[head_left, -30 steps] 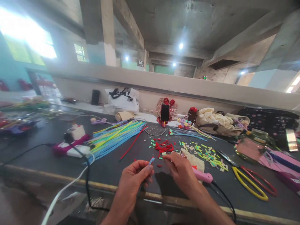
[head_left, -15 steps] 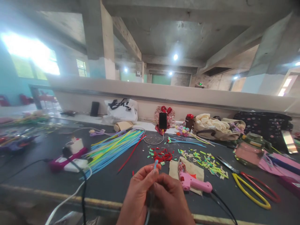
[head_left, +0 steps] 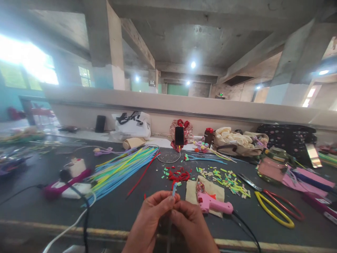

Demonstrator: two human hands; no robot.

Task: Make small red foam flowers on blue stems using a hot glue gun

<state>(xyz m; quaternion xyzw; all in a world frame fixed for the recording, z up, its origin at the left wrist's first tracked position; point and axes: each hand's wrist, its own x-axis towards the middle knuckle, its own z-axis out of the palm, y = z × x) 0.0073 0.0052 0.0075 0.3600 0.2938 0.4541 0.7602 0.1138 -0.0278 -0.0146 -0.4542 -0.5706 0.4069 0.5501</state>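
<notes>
Near the table's front edge, my left hand (head_left: 154, 216) pinches a light blue pipe cleaner (head_left: 174, 189) between thumb and forefinger. Its short tip stands up above the fingers, while its lower length hangs blurred between my palms. My right hand (head_left: 191, 219) is closed against the left one, its thumb and fingers meeting around the stem just below. Just behind the tip lie short cut pieces of red pipe cleaner (head_left: 180, 175). To the right of my hands, a pink glue gun (head_left: 214, 204) rests on a beige cloth (head_left: 191, 191).
A bundle of coloured pipe cleaners (head_left: 123, 172) and a power strip (head_left: 65, 184) lie left. Green and yellow cut pieces (head_left: 229, 181), scissors (head_left: 275, 209) and a jar (head_left: 272, 165) are right. A phone (head_left: 179, 136) stands at the back. Cables cross the front edge.
The view has turned slightly to the right, so the table things appear further left. Both hands keep their pinch on the blue pipe cleaner, with only slight finger movement.
</notes>
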